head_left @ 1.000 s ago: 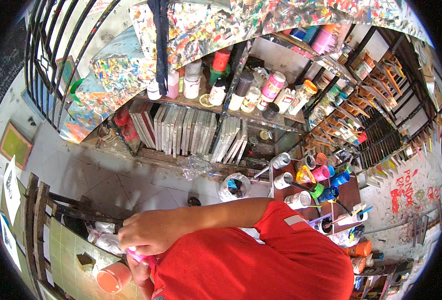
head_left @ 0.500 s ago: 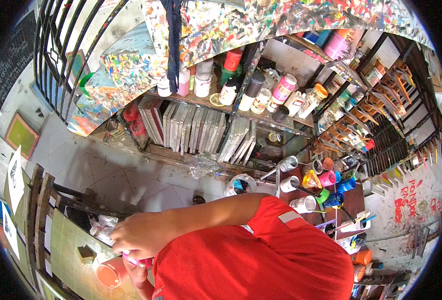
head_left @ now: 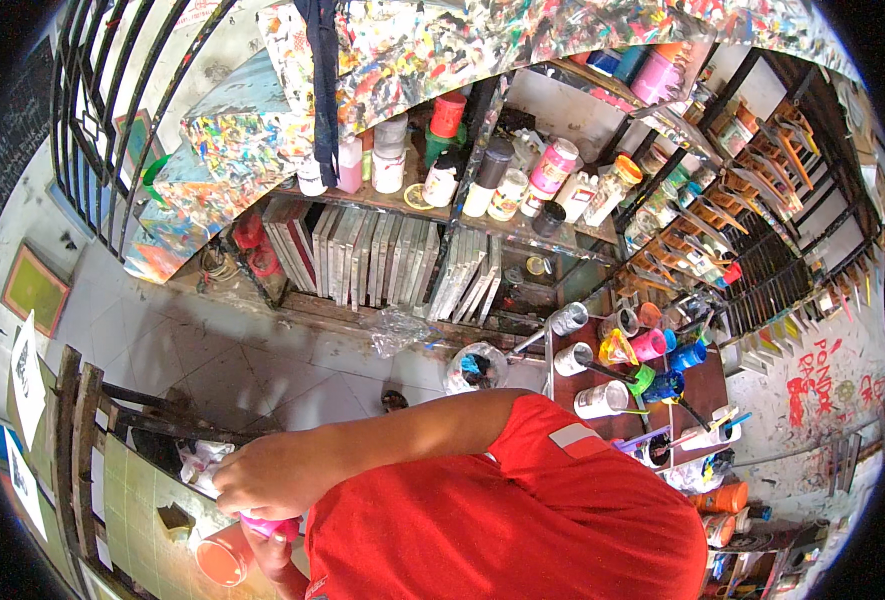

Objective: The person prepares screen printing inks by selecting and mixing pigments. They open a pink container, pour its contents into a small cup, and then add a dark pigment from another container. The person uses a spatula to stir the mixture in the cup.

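Observation:
My right forearm crosses from the red sleeve toward the lower left. My right hand (head_left: 262, 474) is closed, its fingers curled over the upper end of a pink plastic container (head_left: 274, 529). From below, my left hand (head_left: 274, 556) grips the same container, with the thumb against its side. Much of the container is hidden by my fingers. Just beside my left hand stands an orange plastic tub (head_left: 222, 562). A crumpled white plastic or cloth (head_left: 202, 462) lies next to my right hand. A small brown block (head_left: 175, 522) rests on the pale green panel (head_left: 132, 500).
A dark wooden frame (head_left: 84, 440) borders the panel on the left. Beyond the floor, a paint-splattered shelf (head_left: 417, 207) carries jars and bottles, with upright screen frames (head_left: 377, 255) beneath. Several paint cups and brushes crowd a brown table (head_left: 695, 395) at right. A white bucket (head_left: 474, 368) sits near my elbow.
My hands have shifted slightly on the pink container, and more of its pink side shows. The whole view has turned a little. Both hands keep their hold.

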A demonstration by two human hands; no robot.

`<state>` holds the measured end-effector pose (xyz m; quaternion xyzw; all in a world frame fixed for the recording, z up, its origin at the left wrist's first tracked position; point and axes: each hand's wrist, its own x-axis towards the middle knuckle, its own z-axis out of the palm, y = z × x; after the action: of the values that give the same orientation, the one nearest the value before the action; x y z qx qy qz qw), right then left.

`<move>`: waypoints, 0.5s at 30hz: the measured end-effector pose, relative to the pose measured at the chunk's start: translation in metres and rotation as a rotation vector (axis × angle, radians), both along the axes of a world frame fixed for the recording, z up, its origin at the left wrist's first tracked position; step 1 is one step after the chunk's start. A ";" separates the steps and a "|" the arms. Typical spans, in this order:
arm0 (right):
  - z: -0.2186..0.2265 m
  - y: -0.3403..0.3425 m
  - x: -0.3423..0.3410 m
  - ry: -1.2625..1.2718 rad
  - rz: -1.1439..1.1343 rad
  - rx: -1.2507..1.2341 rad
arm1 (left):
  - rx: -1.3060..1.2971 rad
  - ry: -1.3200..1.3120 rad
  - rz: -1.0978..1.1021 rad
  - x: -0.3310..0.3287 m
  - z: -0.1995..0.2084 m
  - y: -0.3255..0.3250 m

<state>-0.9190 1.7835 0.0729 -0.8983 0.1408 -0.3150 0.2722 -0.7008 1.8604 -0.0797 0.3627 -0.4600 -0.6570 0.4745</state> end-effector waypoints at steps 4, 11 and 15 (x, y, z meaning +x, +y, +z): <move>-0.002 -0.002 0.000 -0.124 0.078 -0.046 | -0.011 0.005 0.019 -0.005 0.006 -0.004; -0.003 -0.005 0.005 -0.184 0.096 0.006 | -0.009 0.017 0.050 -0.002 0.008 -0.002; -0.004 -0.003 0.006 -0.227 0.115 0.061 | -0.004 0.018 0.077 0.000 0.008 0.002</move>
<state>-0.9126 1.7802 0.0684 -0.8546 0.0668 -0.3942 0.3313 -0.7004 1.8626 -0.0714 0.3731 -0.4427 -0.6408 0.5042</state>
